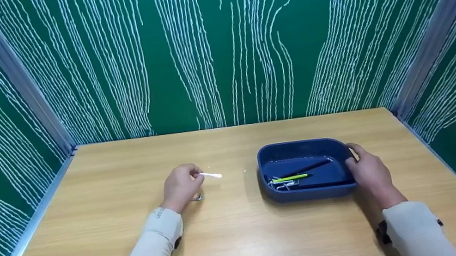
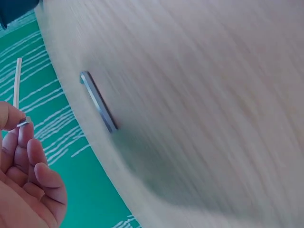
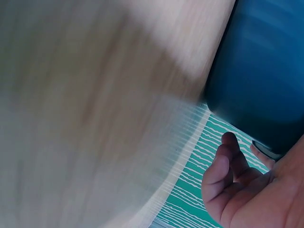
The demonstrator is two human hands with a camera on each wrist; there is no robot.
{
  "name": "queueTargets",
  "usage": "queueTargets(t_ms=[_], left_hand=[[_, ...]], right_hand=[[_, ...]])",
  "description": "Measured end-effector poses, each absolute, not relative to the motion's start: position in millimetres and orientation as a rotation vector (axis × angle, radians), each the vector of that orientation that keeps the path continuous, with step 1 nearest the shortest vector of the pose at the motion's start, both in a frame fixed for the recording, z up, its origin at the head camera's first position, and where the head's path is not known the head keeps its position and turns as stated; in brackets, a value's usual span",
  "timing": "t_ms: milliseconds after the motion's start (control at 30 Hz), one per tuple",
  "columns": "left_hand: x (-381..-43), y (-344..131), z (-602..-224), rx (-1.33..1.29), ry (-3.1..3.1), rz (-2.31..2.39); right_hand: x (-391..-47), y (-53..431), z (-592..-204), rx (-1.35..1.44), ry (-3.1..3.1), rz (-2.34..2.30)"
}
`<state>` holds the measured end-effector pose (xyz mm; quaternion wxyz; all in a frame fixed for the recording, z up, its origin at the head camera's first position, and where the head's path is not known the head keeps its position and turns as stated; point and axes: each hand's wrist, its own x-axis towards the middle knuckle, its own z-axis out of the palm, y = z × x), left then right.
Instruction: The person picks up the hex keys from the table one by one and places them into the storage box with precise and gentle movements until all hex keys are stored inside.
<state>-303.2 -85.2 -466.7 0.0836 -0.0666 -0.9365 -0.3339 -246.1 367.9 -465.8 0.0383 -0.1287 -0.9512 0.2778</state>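
Observation:
Between thumb and fingertips my left hand pinches a hex key, its long arm pointing right toward the bin. Its short bent end shows at the fingertips in the left wrist view. Another hex key lies on the table close by that hand, partly hidden by it in the head view. My right hand grips the right end of a dark blue bin, thumb at the rim. Inside the bin are a yellow-green pen, a dark slim stick and several small metal pieces.
The wooden table carries the bin on its right half. Green panels with white wavy lines stand at the back and both sides, joined by grey posts.

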Motion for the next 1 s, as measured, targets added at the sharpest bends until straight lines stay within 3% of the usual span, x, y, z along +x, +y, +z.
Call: queueTargets(t_ms=[1000], left_hand=[[-297,-40,-466,-0.233,-2.802,-1.036]], right_hand=[[-248,367,-464,-0.452,-2.954,0.881]])
